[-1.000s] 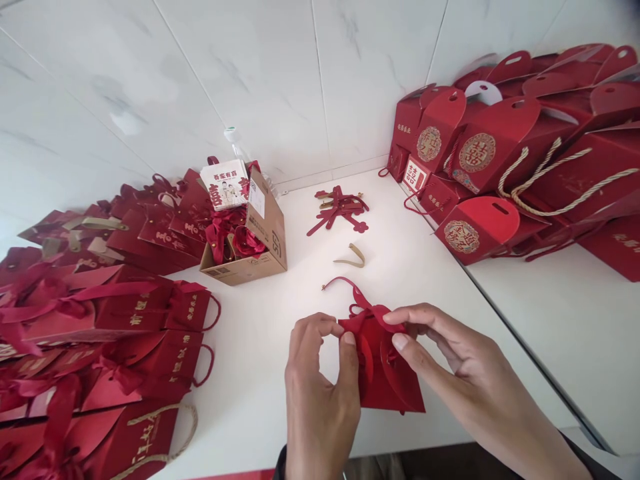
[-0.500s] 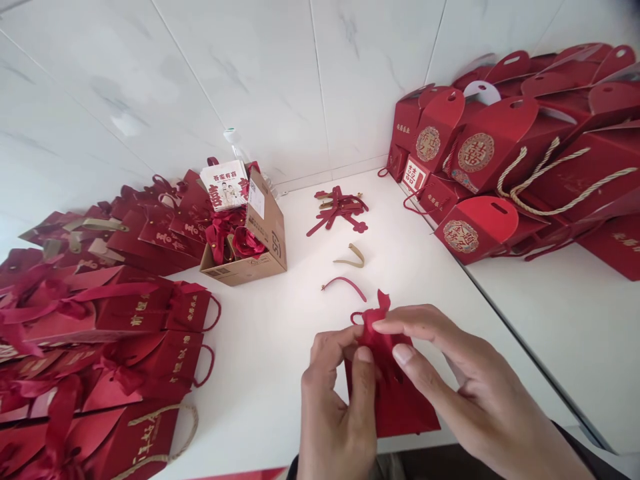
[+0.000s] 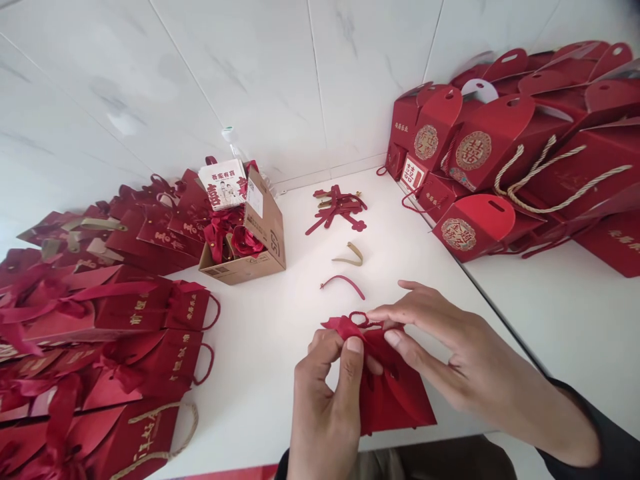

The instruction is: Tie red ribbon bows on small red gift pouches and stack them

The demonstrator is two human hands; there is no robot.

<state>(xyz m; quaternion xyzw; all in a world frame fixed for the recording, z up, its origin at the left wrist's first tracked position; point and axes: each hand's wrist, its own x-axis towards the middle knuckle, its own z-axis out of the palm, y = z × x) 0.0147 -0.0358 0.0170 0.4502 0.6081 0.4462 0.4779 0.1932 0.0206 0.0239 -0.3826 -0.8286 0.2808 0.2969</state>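
A small red gift bag [image 3: 400, 393] lies in front of me at the table's near edge. My left hand [image 3: 333, 380] pinches a red ribbon [image 3: 345, 327] between thumb and index finger at the bag's upper left. My right hand [image 3: 425, 337] is at the bag's top edge, thumb on the near side and fingers at the far side, index fingertip by the red cord handle [image 3: 358, 316]. Just beyond the bag are a dark red strap [image 3: 345, 279] and a folded beige strap [image 3: 356, 255]. Part of the ribbon is hidden by my fingers.
An open cardboard box [image 3: 245, 270] holds red ribbon pieces and a printed card [image 3: 223, 183]. A pile of red straps [image 3: 339, 210] lies near the wall. Red gift boxes are stacked at left [image 3: 150, 360] and right [image 3: 500, 140]. A table seam [image 3: 490, 300] runs on the right.
My left hand has drawn the ribbon's end leftward and down across the bag. My right hand has let the ribbon go and shifted to the bag's top edge, uncovering the cord handle.
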